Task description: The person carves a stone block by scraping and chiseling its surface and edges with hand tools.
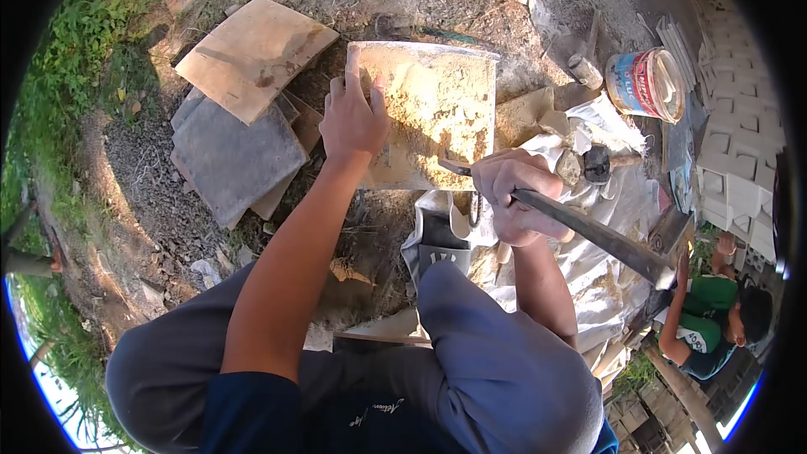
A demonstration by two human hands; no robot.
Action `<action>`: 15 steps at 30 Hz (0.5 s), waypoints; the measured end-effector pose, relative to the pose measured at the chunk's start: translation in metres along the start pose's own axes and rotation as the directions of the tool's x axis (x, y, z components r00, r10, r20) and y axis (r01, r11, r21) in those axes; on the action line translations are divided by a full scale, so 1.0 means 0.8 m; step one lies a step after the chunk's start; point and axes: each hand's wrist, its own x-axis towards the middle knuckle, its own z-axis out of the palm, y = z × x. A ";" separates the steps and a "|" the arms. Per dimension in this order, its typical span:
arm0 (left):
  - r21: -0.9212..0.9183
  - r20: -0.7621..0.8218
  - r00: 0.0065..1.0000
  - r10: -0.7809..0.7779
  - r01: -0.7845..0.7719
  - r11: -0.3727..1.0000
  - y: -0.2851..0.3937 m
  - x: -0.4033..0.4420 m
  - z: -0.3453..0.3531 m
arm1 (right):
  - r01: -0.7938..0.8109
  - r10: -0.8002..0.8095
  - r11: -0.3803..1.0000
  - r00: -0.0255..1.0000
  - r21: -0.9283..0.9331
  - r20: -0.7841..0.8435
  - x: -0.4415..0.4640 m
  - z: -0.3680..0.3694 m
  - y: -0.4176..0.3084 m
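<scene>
A square tile lies in front of my knees, its pale face covered with crumbly yellowish mortar. My left hand rests on the tile's left part with fingers stretched out and apart. Closed round a dark metal pry bar, my right hand is at the tile's lower right corner. The bar's thin curved tip points left over the tile's lower edge, while its thick end slants down to the right. Beneath the right hand is a white-and-dark cloth item, partly hidden.
On the left, a tan tile overlaps a stack with a grey tile. A paint bucket and a black-headed hammer are at the right, by white plastic sheeting. Another person in green works beyond, beside stacked blocks.
</scene>
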 end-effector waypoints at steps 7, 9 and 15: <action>0.003 -0.053 0.998 0.034 -0.033 0.999 -0.002 0.005 0.004 | -0.081 0.082 0.997 0.995 -0.019 0.049 0.003 -0.001 0.004; 0.008 -0.065 0.997 0.035 -0.035 0.999 -0.005 -0.001 0.005 | 0.115 -0.124 0.988 0.989 0.102 0.086 0.012 0.000 -0.014; -0.004 -0.030 0.999 0.018 -0.018 1.000 -0.002 0.000 0.003 | -0.025 0.028 0.968 1.000 -0.250 0.008 0.006 0.005 -0.011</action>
